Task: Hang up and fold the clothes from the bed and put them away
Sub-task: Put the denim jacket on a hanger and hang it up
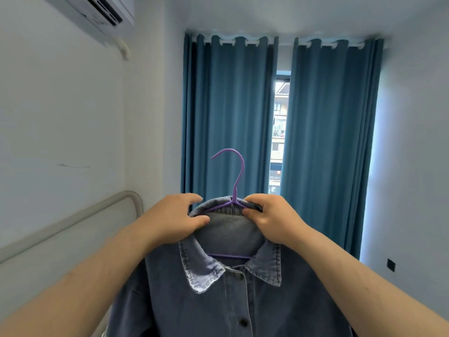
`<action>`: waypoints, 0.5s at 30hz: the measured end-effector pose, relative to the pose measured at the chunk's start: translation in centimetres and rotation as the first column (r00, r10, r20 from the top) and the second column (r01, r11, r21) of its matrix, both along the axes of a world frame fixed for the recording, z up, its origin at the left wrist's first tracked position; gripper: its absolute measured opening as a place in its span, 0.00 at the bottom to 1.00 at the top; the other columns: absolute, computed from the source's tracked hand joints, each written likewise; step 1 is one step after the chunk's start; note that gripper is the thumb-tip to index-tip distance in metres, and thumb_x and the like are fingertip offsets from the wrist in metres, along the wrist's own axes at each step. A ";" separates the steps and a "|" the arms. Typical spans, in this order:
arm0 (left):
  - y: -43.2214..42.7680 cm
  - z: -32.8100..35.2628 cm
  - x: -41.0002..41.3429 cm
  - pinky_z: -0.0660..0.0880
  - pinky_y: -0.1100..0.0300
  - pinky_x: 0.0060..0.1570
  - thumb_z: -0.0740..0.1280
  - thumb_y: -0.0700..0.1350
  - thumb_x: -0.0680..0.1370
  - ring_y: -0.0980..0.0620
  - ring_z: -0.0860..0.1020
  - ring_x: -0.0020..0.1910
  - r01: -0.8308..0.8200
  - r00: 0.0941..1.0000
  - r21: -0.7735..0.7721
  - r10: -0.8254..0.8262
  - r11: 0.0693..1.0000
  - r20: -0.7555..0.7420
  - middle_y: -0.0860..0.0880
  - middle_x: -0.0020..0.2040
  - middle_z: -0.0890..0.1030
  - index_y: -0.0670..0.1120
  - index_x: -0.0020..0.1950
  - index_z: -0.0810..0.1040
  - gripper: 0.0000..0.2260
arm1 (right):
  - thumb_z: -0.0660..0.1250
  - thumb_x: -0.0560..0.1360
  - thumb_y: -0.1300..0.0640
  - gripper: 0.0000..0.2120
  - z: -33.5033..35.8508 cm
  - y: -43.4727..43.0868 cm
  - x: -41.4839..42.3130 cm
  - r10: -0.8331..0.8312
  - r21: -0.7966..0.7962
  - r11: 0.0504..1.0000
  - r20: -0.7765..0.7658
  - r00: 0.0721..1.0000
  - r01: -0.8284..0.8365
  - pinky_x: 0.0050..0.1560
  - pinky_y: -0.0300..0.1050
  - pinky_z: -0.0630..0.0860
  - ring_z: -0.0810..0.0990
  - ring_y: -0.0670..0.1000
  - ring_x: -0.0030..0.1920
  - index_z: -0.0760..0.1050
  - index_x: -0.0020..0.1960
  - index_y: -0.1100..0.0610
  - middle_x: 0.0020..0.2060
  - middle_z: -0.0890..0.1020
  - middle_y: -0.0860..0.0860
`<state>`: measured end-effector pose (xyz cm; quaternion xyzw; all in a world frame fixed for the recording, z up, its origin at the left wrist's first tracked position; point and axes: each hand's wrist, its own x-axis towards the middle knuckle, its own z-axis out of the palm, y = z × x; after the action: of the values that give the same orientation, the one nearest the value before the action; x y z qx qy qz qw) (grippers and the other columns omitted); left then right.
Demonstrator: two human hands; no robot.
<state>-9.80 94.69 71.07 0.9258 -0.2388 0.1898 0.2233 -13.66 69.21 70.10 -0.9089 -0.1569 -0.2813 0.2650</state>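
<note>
Hanging in mid-air in front of the chest, held aloft: denim shirt, buttoned, collar spread, shoulders draped over purple hanger, hook upright and free above the neckline. Raised this high probably to let the cloth drop straight and to square the collar band on the wire before hooking onto a rail; no rail in view. Gripped at both sides of the neck: left hand pinching the collar band between thumb and curled fingers, right hand clenched over cloth and hanger shoulder together, fingers wrapped round both. Forearms reaching forward and up, converging on the hanger neck, backs of hands toward the camera. Beyond, teal curtains parted on a strip of window; headboard low left, air conditioner top left.
</note>
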 end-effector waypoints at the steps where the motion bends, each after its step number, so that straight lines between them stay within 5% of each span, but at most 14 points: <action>1: 0.5 0.0 -0.3 0.69 0.62 0.44 0.65 0.66 0.71 0.58 0.76 0.49 0.030 0.999 -0.019 -0.030 0.999 0.011 0.59 0.48 0.76 0.57 0.64 0.77 0.25 | 0.68 0.78 0.53 0.08 0.1 -0.4 0.1 0.036 0.012 0.999 -0.009 0.999 -0.036 0.35 0.43 0.68 0.69 0.44 0.31 0.77 0.40 0.50 0.33 0.77 0.50; 4: 0.8 0.2 -1.4 0.66 0.63 0.52 0.61 0.73 0.65 0.62 0.71 0.55 0.150 0.982 0.016 -0.151 0.989 0.116 0.64 0.55 0.71 0.63 0.70 0.69 0.35 | 0.68 0.78 0.54 0.08 0.4 -1.3 0.3 0.118 0.040 0.992 -0.001 0.993 -0.118 0.34 0.41 0.66 0.69 0.45 0.32 0.78 0.41 0.55 0.33 0.77 0.54; 9: -2.2 -1.3 -2.9 0.73 0.53 0.42 0.59 0.59 0.80 0.53 0.76 0.42 0.033 0.960 0.021 -0.038 0.999 0.276 0.59 0.40 0.77 0.57 0.50 0.74 0.08 | 0.71 0.75 0.52 0.10 0.8 -1.8 0.7 0.218 0.054 0.974 0.079 0.973 -0.222 0.33 0.44 0.67 0.71 0.50 0.32 0.78 0.40 0.57 0.33 0.78 0.56; 12: -3.1 -1.2 -3.8 0.73 0.52 0.36 0.61 0.62 0.77 0.53 0.74 0.34 -0.085 0.940 -0.076 0.105 0.994 0.326 0.54 0.32 0.75 0.54 0.36 0.71 0.15 | 0.73 0.73 0.48 0.13 0.7 -2.4 0.7 0.233 0.065 0.968 0.109 0.966 -0.241 0.32 0.46 0.68 0.72 0.52 0.31 0.78 0.38 0.57 0.31 0.78 0.54; 15: -3.7 -1.0 -5.2 0.68 0.54 0.31 0.62 0.66 0.73 0.56 0.72 0.30 -0.156 0.919 -0.101 0.182 0.983 0.350 0.53 0.28 0.74 0.50 0.34 0.72 0.20 | 0.74 0.73 0.48 0.17 0.4 -3.1 0.9 0.282 0.093 0.952 0.109 0.953 -0.292 0.29 0.39 0.63 0.64 0.45 0.27 0.75 0.34 0.58 0.25 0.70 0.47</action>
<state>-15.01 90.96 70.12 0.8844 -0.1875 0.3820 0.1917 -12.79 66.15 70.54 -0.8462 -0.2845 -0.2906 0.3443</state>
